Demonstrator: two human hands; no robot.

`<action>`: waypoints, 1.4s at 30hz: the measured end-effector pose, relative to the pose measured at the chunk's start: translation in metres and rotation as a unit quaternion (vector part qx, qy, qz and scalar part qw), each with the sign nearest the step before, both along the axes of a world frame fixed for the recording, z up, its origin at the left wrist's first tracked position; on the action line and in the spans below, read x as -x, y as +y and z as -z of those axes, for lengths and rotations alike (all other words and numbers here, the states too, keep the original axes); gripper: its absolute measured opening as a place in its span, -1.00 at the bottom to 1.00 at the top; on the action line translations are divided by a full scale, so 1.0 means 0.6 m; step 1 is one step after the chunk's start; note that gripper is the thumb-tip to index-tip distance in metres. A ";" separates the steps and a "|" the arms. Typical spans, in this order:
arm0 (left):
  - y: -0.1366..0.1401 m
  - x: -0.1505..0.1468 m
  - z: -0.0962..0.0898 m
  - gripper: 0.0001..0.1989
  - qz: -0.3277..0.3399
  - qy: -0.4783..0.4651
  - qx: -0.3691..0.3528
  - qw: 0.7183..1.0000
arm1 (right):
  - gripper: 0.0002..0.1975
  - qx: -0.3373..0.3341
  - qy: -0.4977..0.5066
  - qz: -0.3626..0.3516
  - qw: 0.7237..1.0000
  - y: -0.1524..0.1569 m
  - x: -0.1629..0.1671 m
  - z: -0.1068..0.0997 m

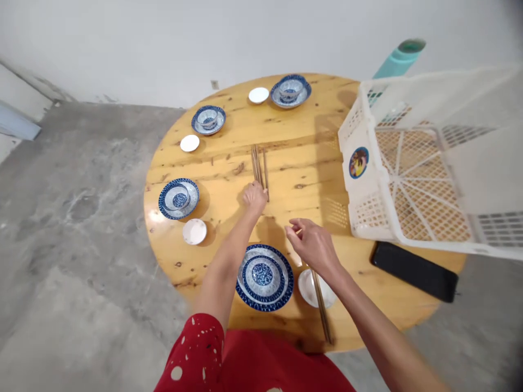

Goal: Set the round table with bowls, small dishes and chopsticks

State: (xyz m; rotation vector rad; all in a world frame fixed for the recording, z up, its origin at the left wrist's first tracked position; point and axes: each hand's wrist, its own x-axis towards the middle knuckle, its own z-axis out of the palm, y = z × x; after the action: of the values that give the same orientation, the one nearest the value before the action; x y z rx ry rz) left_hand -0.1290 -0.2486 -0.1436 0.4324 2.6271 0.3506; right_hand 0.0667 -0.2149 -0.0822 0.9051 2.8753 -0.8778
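Observation:
At the table's middle, my left hand (255,195) is closed over the near ends of several brown chopsticks (257,163), which lie side by side pointing away from me. My right hand (312,242) hovers to the right of it, fingers loosely curled, a gap between thumb and forefinger and nothing visible between them. Below that hand, a pair of chopsticks (322,307) rests across a small white dish (306,288), the far ends hidden by the hand. Left of this dish is a blue-and-white plate with a bowl (262,275) on it, partly covered by my left forearm.
A white plastic basket (363,212) stands at the right, with a turquoise cylinder (394,64) behind it and a black case (414,270) in front. Patterned plates with bowls (178,212) and small white dishes (194,231) line the round wooden table's (229,163) left and far edges.

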 end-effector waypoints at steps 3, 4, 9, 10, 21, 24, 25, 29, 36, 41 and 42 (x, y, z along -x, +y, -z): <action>-0.001 0.008 0.008 -0.67 -0.002 0.017 -0.011 1.000 | -0.69 -0.018 -0.058 -0.010 0.998 0.023 0.068 0.006; -0.002 0.010 0.011 -0.68 -0.003 0.018 -0.013 1.000 | -0.70 -0.028 -0.078 -0.013 0.996 0.032 0.093 0.010; -0.007 0.018 0.017 -0.69 -0.014 0.001 -0.020 1.000 | -0.75 -0.064 -0.157 -0.029 0.985 0.065 0.201 0.053; -0.009 0.020 0.017 -0.69 -0.017 -0.003 -0.025 1.000 | -0.75 -0.067 -0.169 -0.029 0.983 0.069 0.217 0.064; -0.054 0.010 0.007 -0.82 -0.070 -0.063 -0.129 0.987 | -0.69 -0.086 -0.187 0.032 0.978 0.070 0.283 0.120; -0.060 0.005 0.000 -0.87 -0.076 -0.072 -0.159 0.982 | -0.74 -0.048 -0.177 0.077 0.980 0.073 0.284 0.118; -0.061 0.002 -0.003 -0.88 -0.078 -0.076 -0.173 0.979 | -0.78 -0.029 -0.167 0.095 0.981 0.075 0.283 0.116; -0.065 -0.016 -0.013 -0.86 -0.088 -0.101 -0.244 0.961 | -0.85 0.087 -0.095 0.155 0.980 0.073 0.268 0.098; -0.102 -0.066 -0.033 -0.87 -0.082 -0.201 -0.454 0.864 | -0.86 0.314 0.153 0.188 0.918 0.020 0.172 0.049; -0.154 -0.123 -0.055 -0.91 -0.022 -0.228 -0.519 0.824 | -0.63 0.434 0.271 0.196 0.836 -0.029 0.082 0.036; -0.167 -0.136 -0.060 -0.94 -0.010 -0.230 -0.521 0.822 | -0.60 0.446 0.274 0.199 0.828 -0.041 0.066 0.035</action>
State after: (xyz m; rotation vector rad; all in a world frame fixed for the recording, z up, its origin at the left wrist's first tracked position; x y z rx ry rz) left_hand -0.0474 -0.3486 -0.1077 0.5463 1.7504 1.6777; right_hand 0.0273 -0.2393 -0.1031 1.2235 2.0487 -2.5569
